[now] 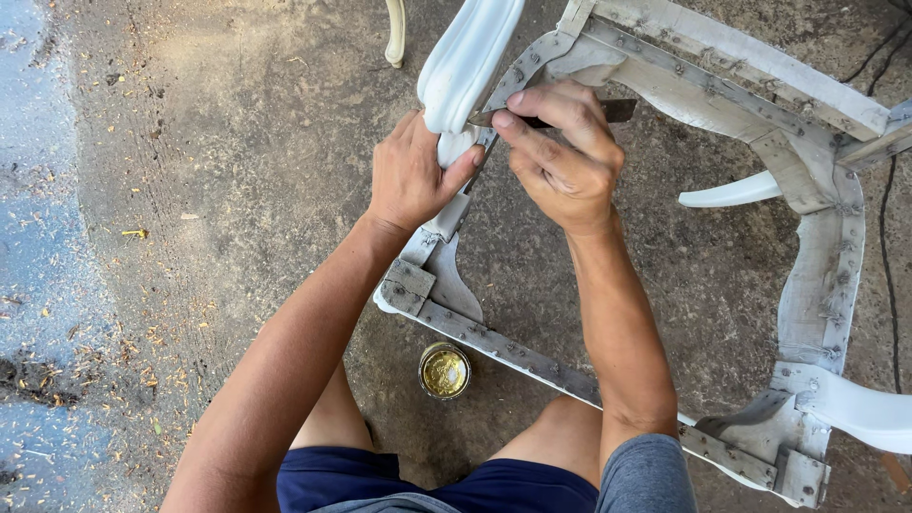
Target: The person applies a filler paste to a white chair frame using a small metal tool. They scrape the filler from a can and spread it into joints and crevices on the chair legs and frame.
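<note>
An upturned white chair frame (pixel 822 275) lies on the ground in front of me, its grey underside rails showing. My left hand (pixel 410 176) grips the base of the white curved chair leg (pixel 467 59) that points up at the top centre. My right hand (pixel 560 157) pinches a thin dark flat tool (pixel 617 111), its tip pressed at the joint between that leg and the frame rail. The tool's tip is hidden behind my fingers.
A small open round tin (pixel 445 370) with yellowish contents sits on the concrete by my knees. Other white chair legs (pixel 731 193) stick out at the right. A dark cable (pixel 885 237) runs along the right edge. Wood chips litter the left ground.
</note>
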